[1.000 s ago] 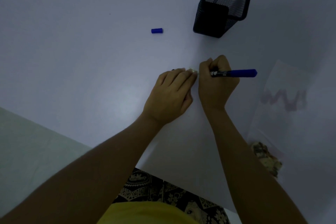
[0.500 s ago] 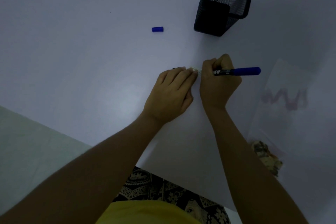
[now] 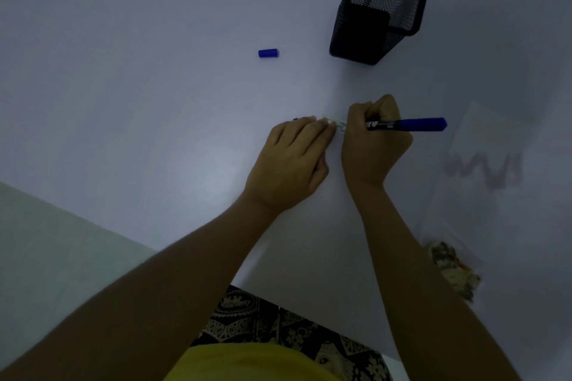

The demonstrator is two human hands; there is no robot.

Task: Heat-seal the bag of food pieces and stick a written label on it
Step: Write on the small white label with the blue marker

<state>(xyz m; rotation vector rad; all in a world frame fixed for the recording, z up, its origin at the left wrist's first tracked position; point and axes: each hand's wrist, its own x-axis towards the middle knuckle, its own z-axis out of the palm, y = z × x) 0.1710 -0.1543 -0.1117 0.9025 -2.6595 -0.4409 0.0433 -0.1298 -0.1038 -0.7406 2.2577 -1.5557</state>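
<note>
1. My left hand point(image 3: 291, 164) lies flat on the table point(image 3: 139, 102), its fingers pressed together with their tips on the small label point(image 3: 339, 123).
2. My right hand point(image 3: 373, 142) is curled tight around the blue marker point(image 3: 408, 125), whose tip is hidden beside the label and whose barrel points right.
3. The marker's cap point(image 3: 268, 53) lies well apart, farther up the table.
4. A black mesh pen holder point(image 3: 379, 6) stands beyond.
5. The bag of food pieces point(image 3: 473, 201) lies to my right, its contents bunched at the near end.
</note>
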